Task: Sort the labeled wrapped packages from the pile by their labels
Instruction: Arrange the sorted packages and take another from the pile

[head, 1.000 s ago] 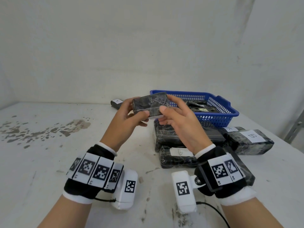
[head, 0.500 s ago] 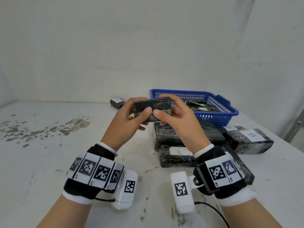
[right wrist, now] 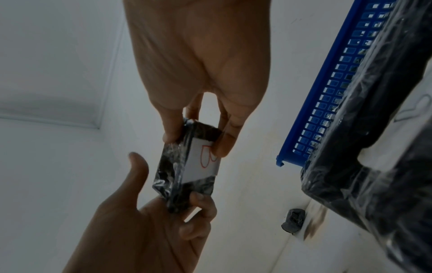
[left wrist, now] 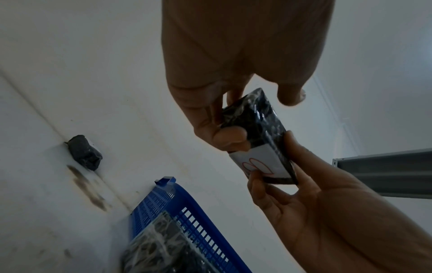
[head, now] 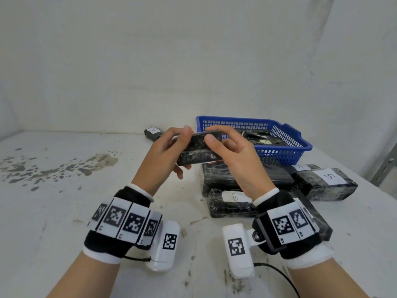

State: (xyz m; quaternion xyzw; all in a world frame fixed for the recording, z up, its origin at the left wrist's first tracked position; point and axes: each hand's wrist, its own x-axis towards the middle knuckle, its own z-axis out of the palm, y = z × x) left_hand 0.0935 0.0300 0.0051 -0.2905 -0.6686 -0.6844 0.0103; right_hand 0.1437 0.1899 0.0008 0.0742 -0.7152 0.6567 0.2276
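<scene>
Both hands raised above table, palms facing each other. Left hand [head: 165,151] and right hand [head: 234,155] pinch opposite ends of small black wrapped package [head: 198,148], held in air ahead of blue basket [head: 285,136] (white label with red letter faces away, toward wrists). White stained table [head: 64,201]; bare white wall [head: 193,61] behind.

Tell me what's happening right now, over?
Both hands, left and right, hold one wrapped package in mid-air. Red B label faces down. Nothing in the way.
</scene>
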